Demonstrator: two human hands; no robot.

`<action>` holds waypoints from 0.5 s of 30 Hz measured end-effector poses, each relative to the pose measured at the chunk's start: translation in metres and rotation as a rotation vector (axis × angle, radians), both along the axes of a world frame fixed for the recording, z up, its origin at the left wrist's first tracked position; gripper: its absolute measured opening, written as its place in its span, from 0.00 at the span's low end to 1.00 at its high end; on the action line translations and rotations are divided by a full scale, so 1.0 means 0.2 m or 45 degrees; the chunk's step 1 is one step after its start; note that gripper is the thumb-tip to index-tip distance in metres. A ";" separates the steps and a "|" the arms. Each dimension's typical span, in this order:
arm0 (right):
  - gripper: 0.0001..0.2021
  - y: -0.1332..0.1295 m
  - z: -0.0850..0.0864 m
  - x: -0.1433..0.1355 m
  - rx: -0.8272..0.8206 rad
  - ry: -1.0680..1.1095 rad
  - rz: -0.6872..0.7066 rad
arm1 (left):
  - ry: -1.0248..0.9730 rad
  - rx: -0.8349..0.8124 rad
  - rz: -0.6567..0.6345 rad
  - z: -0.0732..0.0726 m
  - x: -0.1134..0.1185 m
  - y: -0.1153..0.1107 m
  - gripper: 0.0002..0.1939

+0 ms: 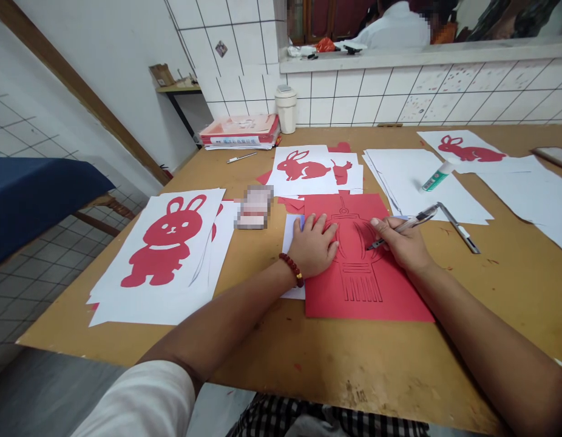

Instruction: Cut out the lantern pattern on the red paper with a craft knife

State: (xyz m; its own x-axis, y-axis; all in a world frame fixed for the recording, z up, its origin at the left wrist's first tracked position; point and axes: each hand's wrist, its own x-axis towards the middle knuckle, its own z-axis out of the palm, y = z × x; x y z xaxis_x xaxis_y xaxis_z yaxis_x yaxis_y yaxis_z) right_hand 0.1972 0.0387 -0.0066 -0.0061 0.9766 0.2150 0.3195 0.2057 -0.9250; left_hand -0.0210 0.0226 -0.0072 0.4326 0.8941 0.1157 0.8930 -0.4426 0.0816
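Observation:
A red sheet (326, 303) with a dark-line lantern drawing lies flat before me. My left hand (312, 247), with a beaded bracelet (292, 269) at its wrist, rests spread on the sheet's left edge. In my right hand (403, 243) is a pen (413, 221), its tip touching the sheet by the lantern's right side. White paper shows under the red sheet's left edge. Left of my left hand lie white sheets (199, 212) bearing a red standing rabbit (165, 243).
Beyond the red sheet are a red rabbit picture (303, 170) and white papers (411, 182) with a glue stick (438, 176). A folded metal tool (463, 233) lies right of the pen. Books (240, 128) and a white cup (286, 109) stand by the wall.

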 end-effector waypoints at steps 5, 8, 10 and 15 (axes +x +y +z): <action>0.32 0.00 0.00 0.00 0.015 -0.022 0.008 | 0.003 -0.012 0.001 0.00 0.00 0.00 0.26; 0.32 0.00 0.00 0.00 0.012 -0.013 0.013 | 0.004 -0.017 -0.001 0.01 0.00 0.00 0.26; 0.32 0.00 -0.01 0.00 0.014 -0.017 0.029 | 0.005 -0.021 0.002 0.01 0.00 0.00 0.26; 0.31 0.01 -0.01 0.01 0.003 0.024 0.042 | 0.007 -0.038 0.005 0.02 0.00 0.00 0.26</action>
